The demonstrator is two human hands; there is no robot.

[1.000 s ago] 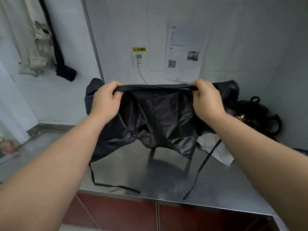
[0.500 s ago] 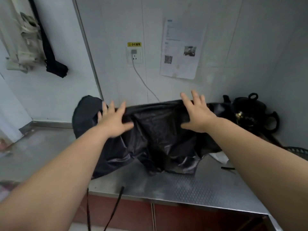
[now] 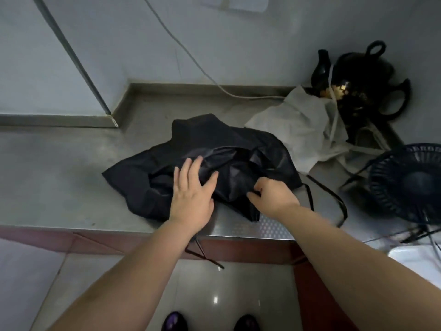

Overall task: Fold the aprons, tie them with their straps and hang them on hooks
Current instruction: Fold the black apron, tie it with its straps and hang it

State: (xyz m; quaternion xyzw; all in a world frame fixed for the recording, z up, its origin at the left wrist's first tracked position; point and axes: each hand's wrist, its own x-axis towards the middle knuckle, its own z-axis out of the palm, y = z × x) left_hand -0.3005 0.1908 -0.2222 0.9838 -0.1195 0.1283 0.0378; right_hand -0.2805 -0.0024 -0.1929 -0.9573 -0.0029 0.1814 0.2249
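Black apron [image 3: 202, 139] lies bunched on the tabletop [image 3: 59, 175] beneath our flat, pressing left hand [image 3: 193, 199] while our right hand [image 3: 272, 194] beside it pinches a fold, so we judge folding underway and smoothing next.

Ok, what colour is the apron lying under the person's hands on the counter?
Black, with a slight sheen. The apron shows best in the head view.

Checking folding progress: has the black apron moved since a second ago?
Yes, downward. The black apron was held up before the wall; now it lies crumpled on the steel counter, left hand on it, right hand pinching it.
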